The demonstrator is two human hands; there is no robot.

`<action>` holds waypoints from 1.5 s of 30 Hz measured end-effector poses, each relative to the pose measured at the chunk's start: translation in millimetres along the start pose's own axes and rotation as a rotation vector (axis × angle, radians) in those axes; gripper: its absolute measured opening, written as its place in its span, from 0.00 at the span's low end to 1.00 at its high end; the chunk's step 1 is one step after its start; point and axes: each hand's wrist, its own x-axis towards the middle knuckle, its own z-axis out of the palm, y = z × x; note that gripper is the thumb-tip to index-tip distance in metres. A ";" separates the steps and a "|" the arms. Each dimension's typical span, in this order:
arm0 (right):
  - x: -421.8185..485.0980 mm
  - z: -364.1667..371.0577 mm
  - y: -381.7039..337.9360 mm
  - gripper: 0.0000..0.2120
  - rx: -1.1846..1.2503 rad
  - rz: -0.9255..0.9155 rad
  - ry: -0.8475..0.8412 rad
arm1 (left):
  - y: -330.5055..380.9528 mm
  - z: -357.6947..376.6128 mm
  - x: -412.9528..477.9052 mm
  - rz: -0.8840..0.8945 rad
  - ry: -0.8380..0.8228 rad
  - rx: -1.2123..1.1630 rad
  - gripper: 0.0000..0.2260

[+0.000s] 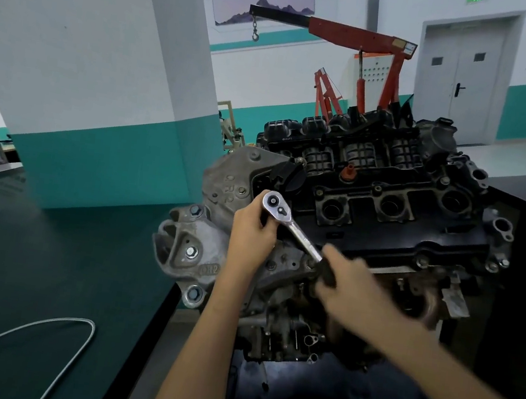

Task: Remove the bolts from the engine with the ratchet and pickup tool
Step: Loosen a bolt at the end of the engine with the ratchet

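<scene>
Chrome-bright, steadies the ratchet (295,232) with left hand (250,231) curled over its head at the engine's (385,222) nine o'clock edge, right hand (353,288) gripping the handle at five o'clock; best kept square, swings short.

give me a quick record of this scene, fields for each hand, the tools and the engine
left hand: holds the ratchet at its head, over the near left end of the engine
right hand: grips the ratchet's black handle; blurred
ratchet: head up-left, handle down-right
engine: black top cover facing up
pickup tool: lies on the dark green table, left of the engine, untouched
background: red engine hoist
</scene>
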 end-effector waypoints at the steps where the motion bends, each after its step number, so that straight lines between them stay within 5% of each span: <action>1: -10.2 19.9 -10.6 0.09 0.175 0.049 0.008 | -0.2 0.9 -0.1 0.005 -0.006 -0.006 0.13; 7: -13.4 63.3 -42.2 0.15 0.429 0.129 0.030 | -3.9 -1.5 1.0 0.003 -0.009 -0.046 0.13; 14: 40.7 -58.9 22.8 0.10 -0.191 -0.199 -0.213 | -2.7 -7.8 2.8 0.049 -0.131 -0.041 0.06; 18: 70.4 -83.2 21.8 0.13 -0.581 -0.330 -0.123 | 0.3 -4.4 0.7 0.055 -0.022 -0.001 0.06; 20: 53.7 -66.1 22.8 0.10 -0.465 -0.256 -0.064 | 0.9 -1.9 -0.5 0.047 0.022 0.010 0.09; 25: -12.9 29.5 -13.6 0.10 0.319 0.063 -0.009 | -0.9 1.1 0.0 0.042 0.045 0.019 0.07; 29: -15.5 66.6 -41.5 0.12 0.458 0.112 0.076 | -2.7 0.0 -0.8 0.023 0.045 -0.023 0.05; 35: 15.0 -19.8 11.3 0.11 0.080 -0.102 -0.172 | -2.2 -6.6 3.4 0.041 -0.126 -0.022 0.12; 40: 71.4 -85.8 22.8 0.14 -0.571 -0.310 -0.112 | -1.7 -3.2 3.3 0.018 -0.064 0.052 0.08; 43: 58.0 -67.4 22.5 0.11 -0.524 -0.244 -0.033 | -0.5 1.3 0.7 0.015 0.047 0.096 0.06; 45: 27.4 -35.9 19.8 0.10 -0.222 -0.112 -0.037 | -0.7 2.8 0.4 0.022 0.060 0.119 0.07</action>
